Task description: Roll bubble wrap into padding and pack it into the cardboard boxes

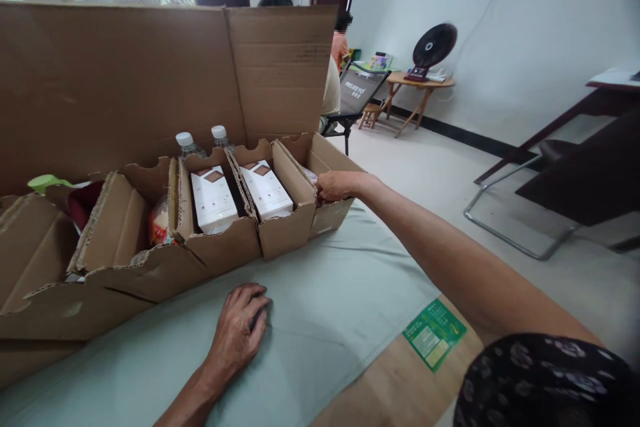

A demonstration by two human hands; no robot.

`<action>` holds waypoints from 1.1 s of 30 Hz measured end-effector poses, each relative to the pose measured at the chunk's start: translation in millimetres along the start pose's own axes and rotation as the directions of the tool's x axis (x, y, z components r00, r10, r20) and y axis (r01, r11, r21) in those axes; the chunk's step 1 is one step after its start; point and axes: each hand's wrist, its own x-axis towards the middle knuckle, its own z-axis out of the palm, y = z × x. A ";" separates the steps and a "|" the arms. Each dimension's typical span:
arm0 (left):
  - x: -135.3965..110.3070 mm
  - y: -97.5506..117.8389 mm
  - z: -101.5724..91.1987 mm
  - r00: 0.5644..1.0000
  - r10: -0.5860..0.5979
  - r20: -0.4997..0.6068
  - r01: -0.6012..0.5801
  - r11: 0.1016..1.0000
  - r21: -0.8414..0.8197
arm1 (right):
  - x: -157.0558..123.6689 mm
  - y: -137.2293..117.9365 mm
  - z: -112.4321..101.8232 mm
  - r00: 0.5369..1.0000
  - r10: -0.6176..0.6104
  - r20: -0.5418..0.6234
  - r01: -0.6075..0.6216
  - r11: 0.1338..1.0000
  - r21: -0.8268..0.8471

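Note:
My right hand (336, 187) reaches over the front wall of the rightmost cardboard compartment (330, 159). Its fingers are curled down inside, and whatever they hold is hidden. A pale, shiny item (309, 175) shows just left of the knuckles. My left hand (242, 321) rests palm down on the light green cloth (320, 307), fingers loosely bent and thumb apart, with a dark gap or shadow between them. Two white boxes (214, 197) with brown diamond prints stand in neighbouring compartments to the left. A red and clear packet (159, 221) lies in a further compartment.
A tall cardboard panel (150, 80) rises behind the compartments, with two white-capped bottles (185, 140) before it. A green printed card (434, 333) lies at the table's near edge. Beyond are a folding chair (357, 90), people, and a fan (434, 47) on a wooden table.

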 end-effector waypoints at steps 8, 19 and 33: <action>3.7 -3.9 -2.1 0.999 -0.029 -0.017 0.027 0.995 -0.092 | -106.4 2.5 -45.7 0.763 0.050 -0.644 0.185 0.939 0.291; -13.1 69.6 -76.6 0.827 -0.492 0.272 0.402 0.179 -0.898 | -210.5 -133.3 105.4 0.818 -0.172 -0.550 0.572 0.357 0.739; -71.4 20.4 -93.1 0.456 -0.772 0.443 0.456 -0.224 -0.861 | -34.3 -101.2 -48.6 0.898 -0.366 0.243 0.389 0.919 -0.056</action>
